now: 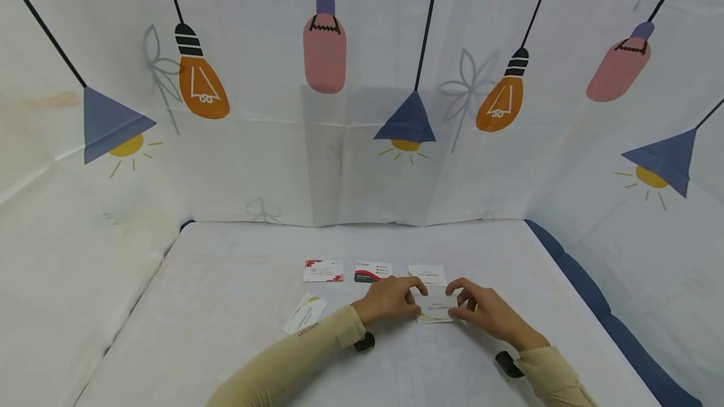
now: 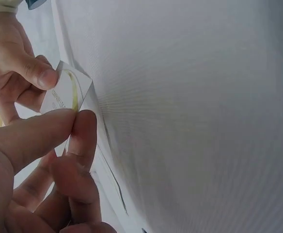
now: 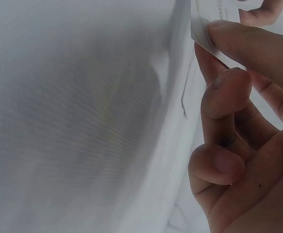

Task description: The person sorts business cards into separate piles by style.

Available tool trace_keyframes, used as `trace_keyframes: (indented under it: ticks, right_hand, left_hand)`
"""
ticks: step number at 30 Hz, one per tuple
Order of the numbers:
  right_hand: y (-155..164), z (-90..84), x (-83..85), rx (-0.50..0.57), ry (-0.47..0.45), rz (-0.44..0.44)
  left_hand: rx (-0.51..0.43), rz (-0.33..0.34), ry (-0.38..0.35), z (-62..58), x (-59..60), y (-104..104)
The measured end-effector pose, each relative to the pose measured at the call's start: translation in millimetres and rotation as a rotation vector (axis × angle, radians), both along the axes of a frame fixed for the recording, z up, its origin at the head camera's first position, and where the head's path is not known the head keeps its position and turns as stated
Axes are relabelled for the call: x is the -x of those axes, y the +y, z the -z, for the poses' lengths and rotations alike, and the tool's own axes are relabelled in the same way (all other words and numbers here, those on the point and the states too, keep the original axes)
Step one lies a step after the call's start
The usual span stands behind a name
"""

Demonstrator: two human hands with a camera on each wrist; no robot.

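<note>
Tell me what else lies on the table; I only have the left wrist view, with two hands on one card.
Observer: Three more cards sit in a row beyond the hands: a card with red flowers, a red and black card, and a white card.
Operator: Report anything nearer the left arm.
Observer: One angled card lies by the left sleeve, apart from the row.
Operator: Confirm each grip on the held card.
Observer: The left hand pinches the held card on one side, the right hand on the other, just above the table.
</note>
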State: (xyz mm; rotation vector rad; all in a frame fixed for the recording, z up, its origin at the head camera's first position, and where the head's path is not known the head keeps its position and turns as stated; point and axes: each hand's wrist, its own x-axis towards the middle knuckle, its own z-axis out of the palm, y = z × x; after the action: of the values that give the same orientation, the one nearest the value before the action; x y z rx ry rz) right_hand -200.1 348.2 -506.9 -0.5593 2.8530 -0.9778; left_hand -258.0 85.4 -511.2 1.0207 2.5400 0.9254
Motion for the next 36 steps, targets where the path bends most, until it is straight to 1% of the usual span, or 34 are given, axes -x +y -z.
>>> trace_keyframes:
  ticks: [4, 8, 11, 14, 16, 18, 22, 26, 32, 36]
  right_hand:
    - [2, 2.8, -0.3, 0.003, 0.007, 0.026]
    - [3, 4.6, -0.1, 0.034, 0.044, 0.065]
    - [4, 4.4, 1.0, 0.073, 0.103, 0.09]
    - [4, 3.2, 3.1, 0.098, 0.186, 0.104]
    - [3, 2.1, 5.1, 0.104, 0.234, 0.117]
    - [2, 0.9, 7.6, 0.106, 0.261, 0.136]
    - [-1, -1.7, 13.0, 0.108, 0.269, 0.191]
    - [-3, -3.7, 18.3, 0.117, 0.281, 0.235]
    - [-10, -3.6, 28.0, 0.137, 0.289, 0.252]
    - [-12, -1.4, 33.8, 0.138, 0.249, 0.259]
  left_hand:
    - [-0.014, -0.005, 0.019, 0.9, -0.2, 1]
    - [-0.056, -0.01, 0.061, 0.0, 0.5, 1]
    - [-0.096, -0.018, 0.11, -2.7, 2.5, 2]
    - [-0.13, -0.034, 0.155, -6.1, 5.9, 2]
    - [-0.144, -0.047, 0.173, -9.3, 8.5, 2]
    - [-0.149, -0.064, 0.184, -13.0, 11.3, 3]
    - [-0.164, -0.096, 0.196, -21.4, 17.0, 3]
    - [-0.19, -0.112, 0.201, -26.6, 22.4, 4]
    - [-0.179, -0.154, 0.245, -22.3, 33.5, 6]
    - [-0.127, -0.176, 0.258, -17.2, 40.4, 9]
